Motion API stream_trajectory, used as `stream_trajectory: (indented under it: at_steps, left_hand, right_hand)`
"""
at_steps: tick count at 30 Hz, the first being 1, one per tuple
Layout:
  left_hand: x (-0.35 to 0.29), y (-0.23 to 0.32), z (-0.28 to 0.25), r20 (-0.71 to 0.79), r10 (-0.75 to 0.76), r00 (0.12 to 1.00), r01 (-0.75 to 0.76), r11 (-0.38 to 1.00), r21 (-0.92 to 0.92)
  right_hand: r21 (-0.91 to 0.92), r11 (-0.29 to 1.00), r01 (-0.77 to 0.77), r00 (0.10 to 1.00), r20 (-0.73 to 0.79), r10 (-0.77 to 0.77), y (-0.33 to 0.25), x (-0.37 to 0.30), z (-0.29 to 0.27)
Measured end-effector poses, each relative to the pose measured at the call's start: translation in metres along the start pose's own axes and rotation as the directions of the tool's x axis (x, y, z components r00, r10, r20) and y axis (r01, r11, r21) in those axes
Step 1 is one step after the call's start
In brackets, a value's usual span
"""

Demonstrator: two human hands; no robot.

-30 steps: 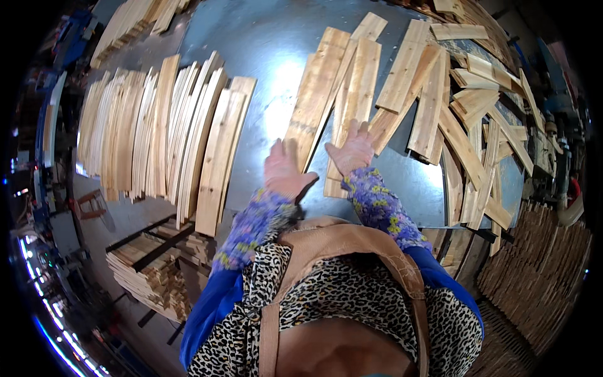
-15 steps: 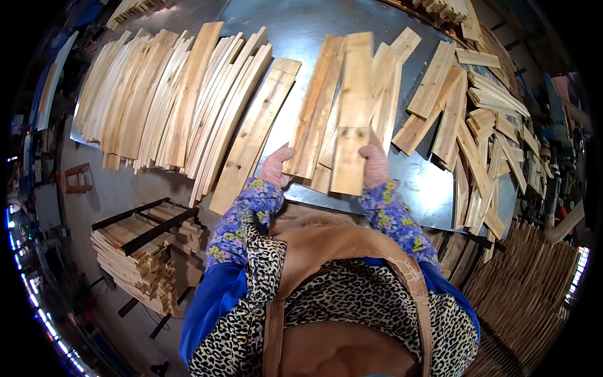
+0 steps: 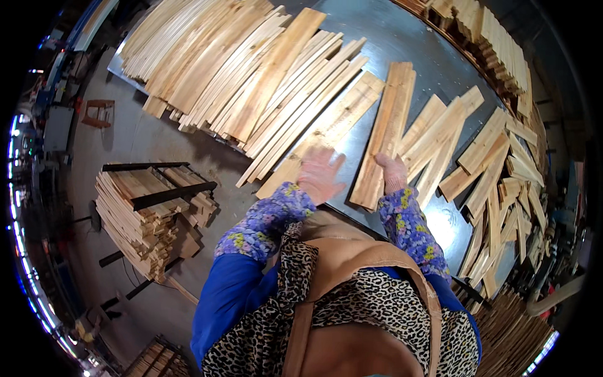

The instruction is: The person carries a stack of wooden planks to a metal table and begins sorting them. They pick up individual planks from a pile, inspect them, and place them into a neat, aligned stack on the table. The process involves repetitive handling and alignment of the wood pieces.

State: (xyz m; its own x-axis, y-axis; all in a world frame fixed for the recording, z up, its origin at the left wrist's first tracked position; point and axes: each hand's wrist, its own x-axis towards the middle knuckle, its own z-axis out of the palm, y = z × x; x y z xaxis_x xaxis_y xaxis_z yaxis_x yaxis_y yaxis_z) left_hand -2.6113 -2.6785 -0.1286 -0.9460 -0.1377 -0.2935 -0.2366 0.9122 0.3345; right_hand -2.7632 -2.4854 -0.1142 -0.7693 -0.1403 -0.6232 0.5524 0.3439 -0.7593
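Note:
My left hand (image 3: pixel 319 174) lies with spread fingers on a pale knotted wooden board (image 3: pixel 342 122), which slants along the right side of a long row of boards. My right hand (image 3: pixel 393 173) grips the right edge of a browner wooden board (image 3: pixel 377 147), its thumb on top and its other fingers partly hidden. This board rests on the shiny metal table (image 3: pixel 433 69), close to its front edge. Just right of that hand, several loose boards (image 3: pixel 433 138) overlap one another.
A tight row of boards on edge (image 3: pixel 207 63) fills the table's left part. Shorter pieces (image 3: pixel 502 207) are heaped at the right. Stacked boards (image 3: pixel 135 220) sit on a black metal rack at the left, near a small wooden stool (image 3: pixel 98 113). More stacks (image 3: pixel 483 31) stand at the far right.
My right hand no longer holds the raised pale board and now grips a browner one. My left hand has gone from that browner board to the knotted board. The view has turned left.

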Motion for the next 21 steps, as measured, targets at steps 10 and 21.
stream_trajectory:
  at_steps: [10, 21]
  left_hand:
    - [0.022, -0.034, -0.022, 0.053, -0.471, 0.88, 0.444, 0.858, 0.257]
    - [-0.001, -0.053, -0.057, -0.358, 0.081, 0.93, -0.038, 0.992, 0.124]
  right_hand:
    - [-0.485, 0.875, -0.019, 1.0, -0.012, 0.014, 0.069, 0.013, 0.03]
    - [-0.768, 0.287, 0.573, 0.776, 0.394, -0.492, -0.033, -0.032, 0.102]
